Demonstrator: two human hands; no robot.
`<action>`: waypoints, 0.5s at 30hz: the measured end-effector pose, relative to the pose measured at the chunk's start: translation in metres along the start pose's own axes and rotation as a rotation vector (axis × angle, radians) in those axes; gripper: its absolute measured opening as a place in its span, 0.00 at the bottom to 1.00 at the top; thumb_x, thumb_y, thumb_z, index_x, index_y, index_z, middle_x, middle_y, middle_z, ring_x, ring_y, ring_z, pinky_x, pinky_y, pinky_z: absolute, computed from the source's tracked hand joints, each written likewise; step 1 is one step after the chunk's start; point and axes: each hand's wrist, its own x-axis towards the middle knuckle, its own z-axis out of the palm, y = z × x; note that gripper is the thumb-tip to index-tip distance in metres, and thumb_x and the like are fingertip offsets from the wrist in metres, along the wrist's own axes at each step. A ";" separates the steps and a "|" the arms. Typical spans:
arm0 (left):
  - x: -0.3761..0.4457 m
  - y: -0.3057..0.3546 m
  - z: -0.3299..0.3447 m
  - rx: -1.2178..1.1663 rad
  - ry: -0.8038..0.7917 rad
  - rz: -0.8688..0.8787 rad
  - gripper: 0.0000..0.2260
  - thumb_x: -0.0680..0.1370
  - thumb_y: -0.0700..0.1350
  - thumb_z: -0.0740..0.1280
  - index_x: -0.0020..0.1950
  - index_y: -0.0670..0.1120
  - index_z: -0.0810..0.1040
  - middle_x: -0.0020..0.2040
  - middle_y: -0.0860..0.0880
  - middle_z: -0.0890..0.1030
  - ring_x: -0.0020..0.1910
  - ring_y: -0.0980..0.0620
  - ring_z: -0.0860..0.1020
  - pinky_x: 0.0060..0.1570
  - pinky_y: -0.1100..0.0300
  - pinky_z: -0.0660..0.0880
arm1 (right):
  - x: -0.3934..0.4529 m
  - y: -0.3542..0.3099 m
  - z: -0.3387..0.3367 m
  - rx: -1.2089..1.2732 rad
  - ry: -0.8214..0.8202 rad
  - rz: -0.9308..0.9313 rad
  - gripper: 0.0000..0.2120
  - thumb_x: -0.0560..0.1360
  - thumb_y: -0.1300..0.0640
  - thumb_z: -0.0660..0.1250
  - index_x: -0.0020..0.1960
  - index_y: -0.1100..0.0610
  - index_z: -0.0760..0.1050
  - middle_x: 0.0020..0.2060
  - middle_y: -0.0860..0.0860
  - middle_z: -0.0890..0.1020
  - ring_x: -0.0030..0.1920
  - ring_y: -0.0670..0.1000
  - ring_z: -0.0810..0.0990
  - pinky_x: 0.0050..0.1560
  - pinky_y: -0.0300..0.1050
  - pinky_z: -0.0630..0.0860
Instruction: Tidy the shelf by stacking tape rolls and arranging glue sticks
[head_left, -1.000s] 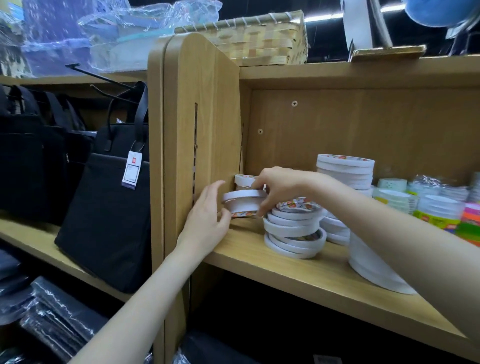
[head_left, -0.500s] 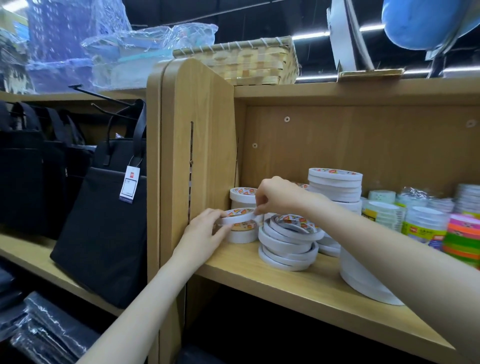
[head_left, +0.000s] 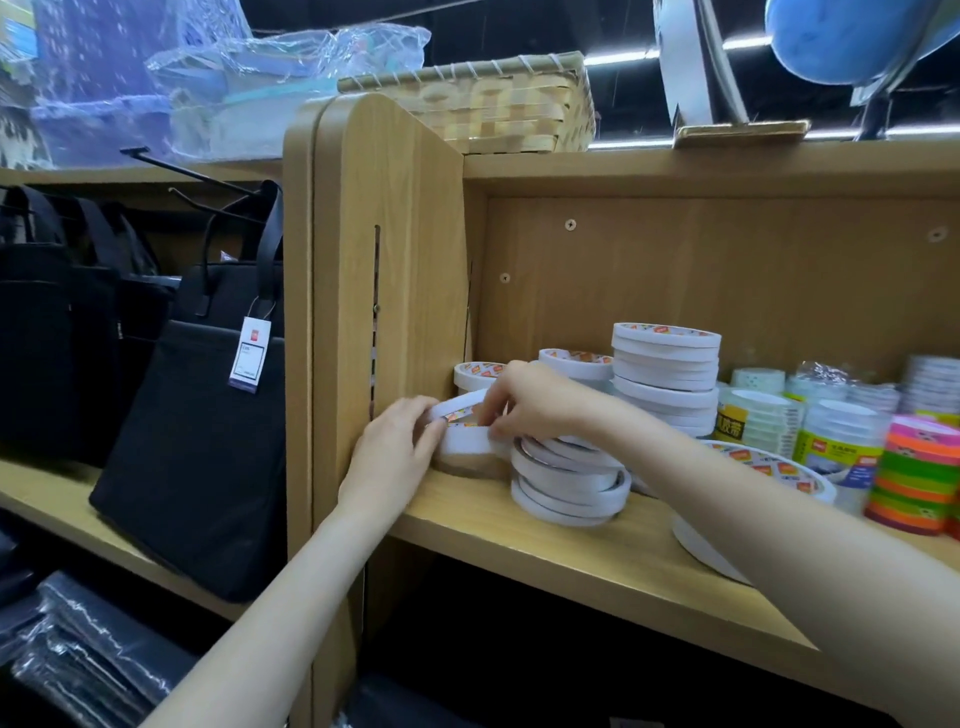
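at frame centre, both hands, left (head_left: 395, 452) and right (head_left: 530, 397), pinch a thin white tape roll (head_left: 457, 408), tilted. it sits atop a wider white tape roll (head_left: 470, 441) on the wooden shelf (head_left: 597, 561).

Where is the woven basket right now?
In the head view, the woven basket sits on top of the wooden shelf unit, upper centre, just right of the clear plastic-wrapped packages.

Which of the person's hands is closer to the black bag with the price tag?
Left. The left hand is at the shelf's left end, just past the wooden divider from the bag. The right hand is farther right, over the tape rolls.
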 end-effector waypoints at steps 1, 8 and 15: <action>0.001 0.000 0.000 -0.013 -0.045 0.018 0.09 0.79 0.45 0.62 0.57 0.46 0.77 0.47 0.55 0.75 0.53 0.53 0.73 0.48 0.61 0.68 | -0.002 0.004 -0.001 0.016 0.009 -0.009 0.08 0.72 0.63 0.67 0.50 0.57 0.82 0.40 0.51 0.80 0.37 0.46 0.73 0.33 0.32 0.67; 0.003 0.001 -0.009 -0.178 -0.278 0.006 0.06 0.76 0.44 0.67 0.52 0.53 0.78 0.46 0.54 0.81 0.47 0.53 0.77 0.48 0.59 0.74 | 0.003 0.008 -0.007 0.002 0.126 -0.110 0.08 0.74 0.62 0.65 0.49 0.56 0.82 0.46 0.51 0.75 0.44 0.49 0.73 0.42 0.37 0.67; -0.001 0.004 -0.011 -0.284 -0.142 -0.021 0.07 0.76 0.45 0.68 0.53 0.52 0.78 0.45 0.59 0.81 0.45 0.61 0.78 0.43 0.70 0.73 | -0.001 0.000 -0.012 0.196 0.221 0.149 0.13 0.73 0.50 0.68 0.43 0.62 0.79 0.30 0.50 0.72 0.32 0.48 0.69 0.30 0.41 0.63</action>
